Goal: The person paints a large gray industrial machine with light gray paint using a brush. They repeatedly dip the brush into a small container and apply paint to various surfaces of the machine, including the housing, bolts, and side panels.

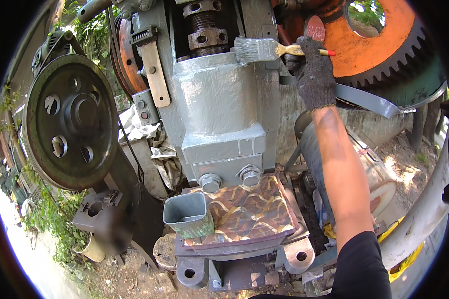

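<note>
My right hand (315,74), in a dark knitted glove, is closed around the handle of a paintbrush (258,50). The brush lies almost level, its grey-coated bristles pointing left. Those bristles are at the upper right edge of a grey-painted machine block (217,94), below a thick threaded screw (204,25). Wet-looking grey paint covers the block, with drips low on its front. Two large hex bolts (210,182) sit at its foot. Beneath stands a square paint container (186,209), grey inside, on a brown patterned sheet (254,207). My left hand is out of view.
A large dark flywheel (67,122) stands at the left, with a small push-button box (145,106) beside the machine. An orange toothed gear (379,45) fills the upper right above a curved metal strip (366,98). A cylindrical tank (344,164) lies behind my right forearm.
</note>
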A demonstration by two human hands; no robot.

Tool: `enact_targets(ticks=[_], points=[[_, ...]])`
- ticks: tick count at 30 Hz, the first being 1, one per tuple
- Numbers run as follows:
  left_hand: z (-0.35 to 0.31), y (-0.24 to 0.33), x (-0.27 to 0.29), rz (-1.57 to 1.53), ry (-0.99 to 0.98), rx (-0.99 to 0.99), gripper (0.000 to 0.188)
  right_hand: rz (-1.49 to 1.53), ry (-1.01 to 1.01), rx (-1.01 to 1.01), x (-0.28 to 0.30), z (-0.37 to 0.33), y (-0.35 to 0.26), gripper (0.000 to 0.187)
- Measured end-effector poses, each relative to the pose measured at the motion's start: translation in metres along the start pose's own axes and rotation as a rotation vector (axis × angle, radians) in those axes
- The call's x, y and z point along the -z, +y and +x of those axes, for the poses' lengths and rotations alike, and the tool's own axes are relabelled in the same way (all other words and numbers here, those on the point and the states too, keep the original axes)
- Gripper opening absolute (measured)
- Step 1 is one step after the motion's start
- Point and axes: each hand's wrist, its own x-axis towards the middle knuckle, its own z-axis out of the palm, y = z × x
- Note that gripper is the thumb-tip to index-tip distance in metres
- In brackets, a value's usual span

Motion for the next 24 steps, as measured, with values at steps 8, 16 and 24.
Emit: enact_targets(ticks=[8, 16, 24], points=[[-0.052, -0.065, -0.019, 0.0, -0.101, 0.266, 0.064, 0.328, 0.074, -0.181, 0.013, -0.006, 0.022, 0.016], [-0.075, -0.094, -0.037, 0.127, -0.072, 0.274, 0.066, 0.371, 0.034, -0.027, 0.028, -0.021, -0.084, 0.025], [-0.042, -0.077, -0.037, 0.028, -0.096, 0.256, 0.068, 0.49, -0.065, 0.103, 0.029, -0.036, -0.129, 0.035]])
